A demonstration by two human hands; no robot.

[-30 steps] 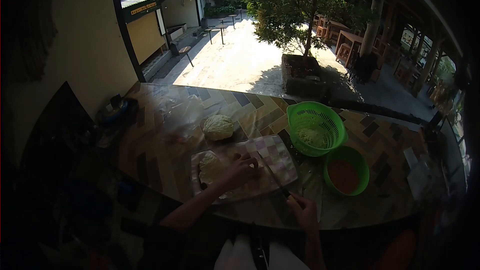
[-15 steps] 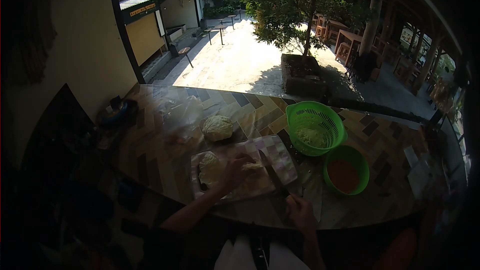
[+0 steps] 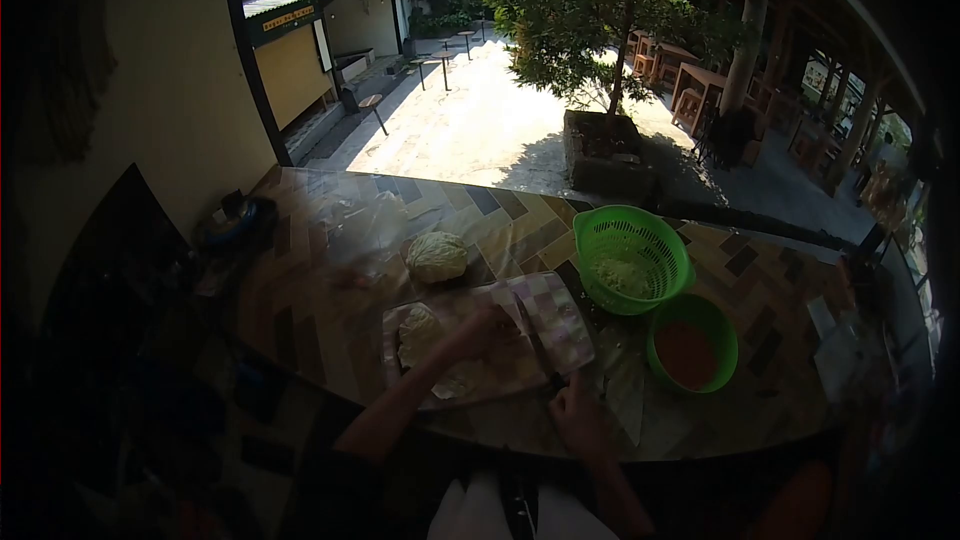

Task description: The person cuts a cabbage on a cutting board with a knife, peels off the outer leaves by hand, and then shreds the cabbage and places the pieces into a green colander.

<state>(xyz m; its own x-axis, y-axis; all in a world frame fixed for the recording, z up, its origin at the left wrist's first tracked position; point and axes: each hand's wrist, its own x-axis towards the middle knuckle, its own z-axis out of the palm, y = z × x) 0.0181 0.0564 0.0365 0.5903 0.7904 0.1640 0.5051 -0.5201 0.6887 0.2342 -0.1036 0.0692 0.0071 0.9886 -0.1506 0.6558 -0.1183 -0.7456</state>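
My right hand (image 3: pixel 580 418) grips the handle of a kitchen knife (image 3: pixel 535 342). The blade points away from me over a pink-and-white checked cutting board (image 3: pixel 570 325). Just left of the blade, my left hand (image 3: pixel 482 332) is low over the board with its fingers curled in. It is dark there, and whatever lies under those fingers is hidden. A cut piece of cabbage (image 3: pixel 418 325) rests at the board's left side, and a smaller pale piece (image 3: pixel 450 385) lies near its front edge. Behind the board sits a rounded cabbage (image 3: pixel 437 256).
A green colander (image 3: pixel 585 240) with pale shreds stands right of the board. Touching it is a green bowl (image 3: pixel 730 345) with orange contents. Clear plastic (image 3: pixel 365 225) lies at the back left of the patterned table (image 3: pixel 290 330). Beyond are a courtyard and a tree (image 3: pixel 600 20).
My left hand has moved slightly forward and now covers the pale piece that showed beside its fingers. My right hand and the knife have shifted a little left.
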